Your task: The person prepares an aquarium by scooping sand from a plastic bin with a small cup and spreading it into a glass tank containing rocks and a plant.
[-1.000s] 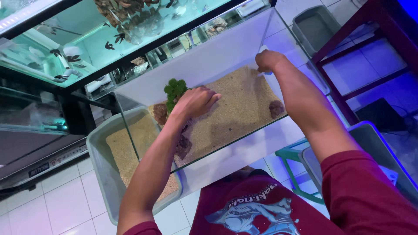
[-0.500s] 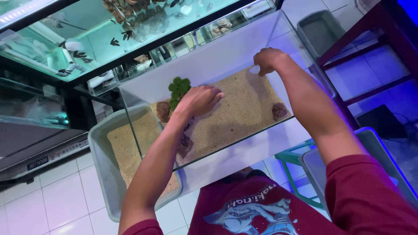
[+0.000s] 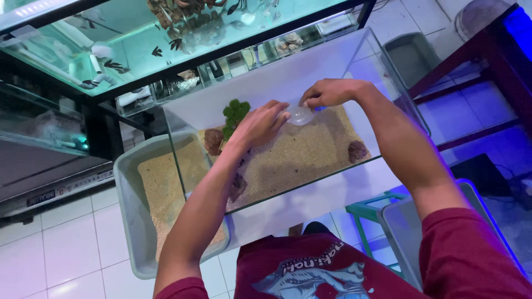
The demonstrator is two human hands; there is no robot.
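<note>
Now both hands meet over the middle of the glass tank [image 3: 288, 83], where a second ago they were well apart. The right hand [image 3: 332, 92], which had been gripping the tank's far right corner, has come in toward the centre, fingers pinched together on the top of a small clear plastic cup [image 3: 301, 115]. The left hand [image 3: 260, 124] has slid right from its spot near the green plant [image 3: 235, 113]; its fingertips are curled and touch the cup's left side. The cup hangs just above the sand [image 3: 299, 158], near the back edge of the tank, and was not visible in the earlier pictures.

The plant stands at the tank's back left, with a brown rock [image 3: 213, 141] just beside it. Another rock [image 3: 357, 150] sits near the right wall, unmoved. To the left of the tank, a grey tub [image 3: 128, 221] holding more sand stays put on the white tile floor [image 3: 50, 243].
</note>
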